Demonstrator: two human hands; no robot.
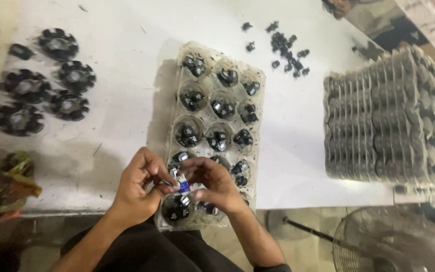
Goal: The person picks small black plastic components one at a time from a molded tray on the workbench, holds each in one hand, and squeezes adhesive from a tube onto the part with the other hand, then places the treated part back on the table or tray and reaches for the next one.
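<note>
Small part [183,187], blue and silver, pinched between the fingertips of the left hand [138,187] and right hand [216,184], above the near end of a clear tray [260,80]. Both hands cover the tray's nearest cups; the other cups hold dark parts. Left: black rotors [44,80] and a crumpled bag [6,184]. Right: stacked trays [388,116]. Far side: loose black pieces [285,48]. Below: a fan [393,242].

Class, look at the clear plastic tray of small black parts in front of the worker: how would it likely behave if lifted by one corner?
The clear plastic tray looks thin and moulded, so it would probably flex or sag. Its cups hold loose small black parts, which could spill if it tilts. It seems light itself; pushed flat across the white table, it would likely slide.
</note>
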